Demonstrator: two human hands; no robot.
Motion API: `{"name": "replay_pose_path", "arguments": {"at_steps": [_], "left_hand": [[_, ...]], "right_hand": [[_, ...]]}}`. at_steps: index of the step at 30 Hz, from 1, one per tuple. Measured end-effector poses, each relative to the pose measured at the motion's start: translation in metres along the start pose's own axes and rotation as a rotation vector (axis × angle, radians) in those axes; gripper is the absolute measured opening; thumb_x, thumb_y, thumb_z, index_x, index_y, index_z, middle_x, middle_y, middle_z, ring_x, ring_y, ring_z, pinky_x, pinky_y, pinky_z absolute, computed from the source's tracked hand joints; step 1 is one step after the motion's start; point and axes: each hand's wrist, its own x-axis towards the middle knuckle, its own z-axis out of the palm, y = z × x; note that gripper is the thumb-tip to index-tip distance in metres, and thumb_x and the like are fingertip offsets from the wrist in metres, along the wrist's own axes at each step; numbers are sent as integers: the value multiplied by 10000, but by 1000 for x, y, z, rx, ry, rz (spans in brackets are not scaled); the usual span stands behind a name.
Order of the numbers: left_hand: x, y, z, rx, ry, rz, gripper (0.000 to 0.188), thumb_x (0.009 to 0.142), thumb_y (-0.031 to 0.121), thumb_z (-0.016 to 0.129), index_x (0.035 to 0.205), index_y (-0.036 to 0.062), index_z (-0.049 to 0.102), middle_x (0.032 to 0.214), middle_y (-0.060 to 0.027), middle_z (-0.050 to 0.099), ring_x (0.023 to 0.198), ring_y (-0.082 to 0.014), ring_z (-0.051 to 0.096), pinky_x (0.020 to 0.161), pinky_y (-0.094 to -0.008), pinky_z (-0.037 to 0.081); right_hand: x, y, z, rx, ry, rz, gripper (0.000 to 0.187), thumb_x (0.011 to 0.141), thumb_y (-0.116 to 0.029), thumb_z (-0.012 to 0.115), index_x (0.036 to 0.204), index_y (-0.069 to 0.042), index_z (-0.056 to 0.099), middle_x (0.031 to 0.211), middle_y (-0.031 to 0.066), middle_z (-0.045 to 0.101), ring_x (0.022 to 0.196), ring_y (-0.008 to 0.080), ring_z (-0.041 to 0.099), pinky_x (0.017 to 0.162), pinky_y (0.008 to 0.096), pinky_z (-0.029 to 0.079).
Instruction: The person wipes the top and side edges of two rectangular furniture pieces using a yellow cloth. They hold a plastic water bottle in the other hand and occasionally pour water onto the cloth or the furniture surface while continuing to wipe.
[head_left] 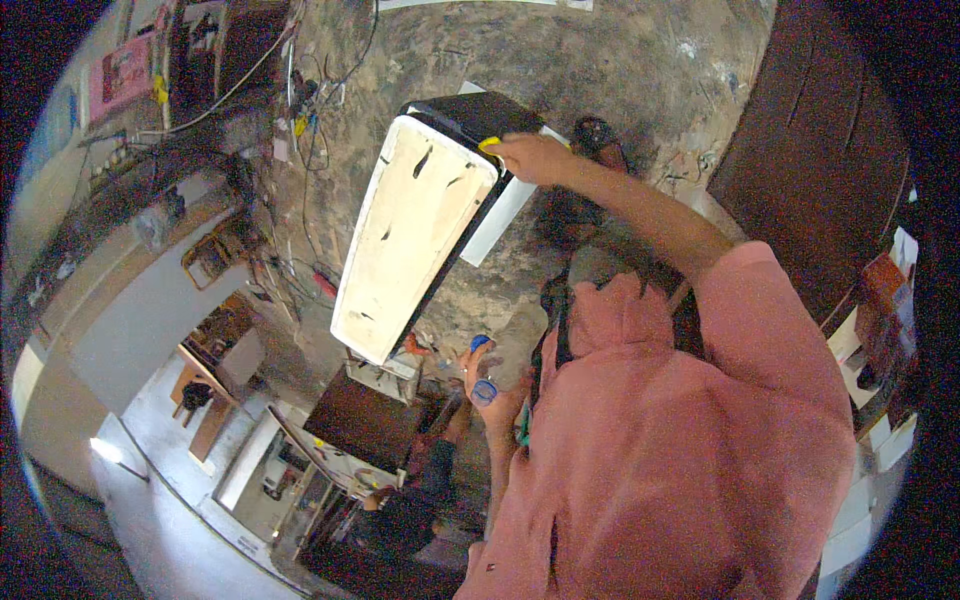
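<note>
A long, tapering cabinet-like piece [415, 235] stands at the centre, with a cream face, a white rim and black sides. Dark marks or slots dot that face. At its upper right corner, my right hand [535, 158] is closed around a small yellow thing [490, 146], whose kind I cannot make out. My left hand [483, 380] is apart from the cabinet, below and to its right, with fingers curled. Blue parts [483, 391] show at that hand, one round and one by the fingertips; their kind is unclear.
White sheets [497, 225] lie under the cabinet on the stained floor [640, 60]. Cables [308, 190] run along the left. An orange tool [415, 345] lies near the cabinet's lower end. Another person in dark clothing [420, 500] is at lower centre. A brown surface [800, 150] stands right.
</note>
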Motion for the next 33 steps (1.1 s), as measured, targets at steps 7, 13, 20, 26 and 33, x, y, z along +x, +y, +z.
{"name": "replay_pose_path", "arguments": {"at_steps": [7,13,20,26,33], "left_hand": [[5,-1,8,-163,24,-45,682,581,116,878,1205,65,607,1204,-131,534,1004,-256,619,775,-368,557],[8,-2,7,25,26,30,657,561,153,877,1156,61,616,1144,-133,570,976,-271,628,829,-375,536],[4,-24,7,-36,54,109,665,565,168,869,1165,66,602,1150,-134,572,1020,-269,604,891,-387,507],[-3,-66,3,-167,77,134,674,583,178,859,1190,62,593,1176,-131,569,1086,-290,583,933,-385,487],[-32,-107,-19,-238,141,6,609,599,191,859,1140,35,628,1158,-141,595,1120,-304,568,985,-409,454]], "right_hand": [[-89,4,19,30,-76,34,447,930,-219,503,1376,-215,534,1103,191,671,934,377,677,804,509,557],[-10,-12,-8,-46,107,95,429,931,-175,502,1357,-136,535,1056,165,647,945,389,656,786,496,546],[-48,-50,61,-89,171,365,579,916,-135,466,1483,-104,354,1109,221,665,843,361,708,684,520,580],[-80,-85,114,-73,150,287,570,933,-167,463,1484,-94,337,1055,231,676,810,376,703,680,544,565],[-55,-48,104,-41,502,334,498,959,-233,447,1437,-98,406,1059,243,664,847,435,669,740,553,541]]}}
